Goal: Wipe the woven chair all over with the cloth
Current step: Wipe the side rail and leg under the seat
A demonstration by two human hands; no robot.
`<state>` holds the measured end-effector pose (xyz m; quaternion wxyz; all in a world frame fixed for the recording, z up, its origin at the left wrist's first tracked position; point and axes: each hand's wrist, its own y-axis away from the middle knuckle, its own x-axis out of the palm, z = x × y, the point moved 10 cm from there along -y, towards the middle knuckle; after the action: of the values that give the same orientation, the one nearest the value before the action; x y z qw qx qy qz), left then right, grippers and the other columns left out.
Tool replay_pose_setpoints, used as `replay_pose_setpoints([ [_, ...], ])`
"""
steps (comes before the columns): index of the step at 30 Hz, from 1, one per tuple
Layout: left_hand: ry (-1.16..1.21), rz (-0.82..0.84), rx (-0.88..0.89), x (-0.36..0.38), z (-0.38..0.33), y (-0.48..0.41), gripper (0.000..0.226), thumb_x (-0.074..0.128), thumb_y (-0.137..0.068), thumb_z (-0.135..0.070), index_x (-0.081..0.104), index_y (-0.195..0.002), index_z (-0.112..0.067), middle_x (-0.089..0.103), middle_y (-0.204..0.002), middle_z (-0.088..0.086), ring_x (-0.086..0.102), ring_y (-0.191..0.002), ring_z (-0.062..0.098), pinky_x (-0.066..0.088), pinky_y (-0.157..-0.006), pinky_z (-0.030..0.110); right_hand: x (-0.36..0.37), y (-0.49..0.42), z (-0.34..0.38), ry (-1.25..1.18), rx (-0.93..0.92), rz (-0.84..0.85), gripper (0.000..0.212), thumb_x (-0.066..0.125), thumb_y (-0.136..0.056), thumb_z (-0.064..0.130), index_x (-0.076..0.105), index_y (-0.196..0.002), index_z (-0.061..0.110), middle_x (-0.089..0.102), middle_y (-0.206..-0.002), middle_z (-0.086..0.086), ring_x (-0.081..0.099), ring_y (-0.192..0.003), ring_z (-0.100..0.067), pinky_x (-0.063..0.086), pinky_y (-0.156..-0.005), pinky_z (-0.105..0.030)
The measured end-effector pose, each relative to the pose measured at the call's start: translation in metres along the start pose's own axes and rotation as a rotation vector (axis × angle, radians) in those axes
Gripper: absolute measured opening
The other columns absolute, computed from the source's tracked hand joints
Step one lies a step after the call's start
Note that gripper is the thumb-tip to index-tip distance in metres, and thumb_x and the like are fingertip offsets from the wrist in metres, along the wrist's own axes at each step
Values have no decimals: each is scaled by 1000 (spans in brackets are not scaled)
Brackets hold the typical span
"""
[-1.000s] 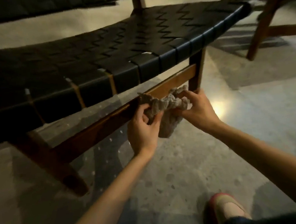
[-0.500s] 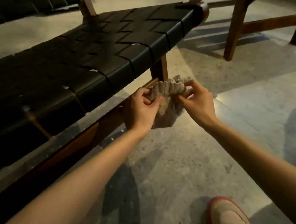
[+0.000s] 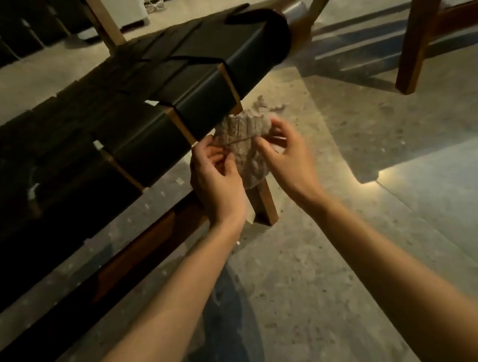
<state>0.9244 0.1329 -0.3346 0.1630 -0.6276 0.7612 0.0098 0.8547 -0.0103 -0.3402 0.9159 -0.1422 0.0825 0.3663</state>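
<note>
Left fingers (image 3: 204, 150) and thumb curl, pinching the cloth's (image 3: 245, 139) left edge; right fingertips (image 3: 260, 146) pinch its right edge. Cloth bunched between left hand (image 3: 217, 183) and right hand (image 3: 287, 161), just beside the woven chair's (image 3: 192, 68) front corner, before its wooden leg (image 3: 265, 207). Both forearms extended, palms facing. Floor (image 3: 370, 255) stretches right to a 2nd chair's leg (image 3: 416, 47), well apart.

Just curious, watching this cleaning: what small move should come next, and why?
Probably press the cloth onto the woven seat beside it. The left hand and right hand both pinch it, bunched, just off the seat's edge, so it isn't wiping.
</note>
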Motion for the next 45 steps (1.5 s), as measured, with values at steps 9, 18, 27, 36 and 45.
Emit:
replay_pose_setpoints([
  [9,-490,-4,335,12,-10,8,36,51,-94,-3,53,-130,-1,47,-133,14,44,-121,19,18,-89,-9,54,-7,-30,-326,75,516,55,57,-93,12,30,-141,21,53,-127,4,57,-105,6,50,-81,-13],
  [18,-370,248,238,-10,8,-18,42,44,-98,-8,46,-139,-18,53,-133,-5,45,-122,3,37,-98,9,47,-13,-19,-59,-119,286,54,65,-88,24,37,-133,12,55,-120,0,56,-108,-12,51,-91,-40],
  [27,-676,177,232,-45,31,-15,37,35,-101,-18,49,-135,-12,52,-133,9,48,-120,19,30,-90,19,39,-18,10,-9,-269,74,40,69,-83,17,50,-117,7,59,-103,3,59,-96,-11,51,-83,-39],
  [36,-678,177,272,-49,26,-6,33,45,-98,-18,53,-130,-18,64,-111,-1,56,-106,10,40,-87,23,35,-35,68,-65,-408,-75,41,61,-86,9,46,-123,-1,61,-111,-10,59,-102,-20,53,-84,-40],
  [45,-774,155,341,-51,25,2,30,39,-100,-20,60,-120,-15,67,-109,6,62,-100,21,39,-83,25,48,-16,-8,56,-223,29,49,68,-82,16,47,-126,9,57,-114,-4,53,-105,-15,49,-92,-37],
])
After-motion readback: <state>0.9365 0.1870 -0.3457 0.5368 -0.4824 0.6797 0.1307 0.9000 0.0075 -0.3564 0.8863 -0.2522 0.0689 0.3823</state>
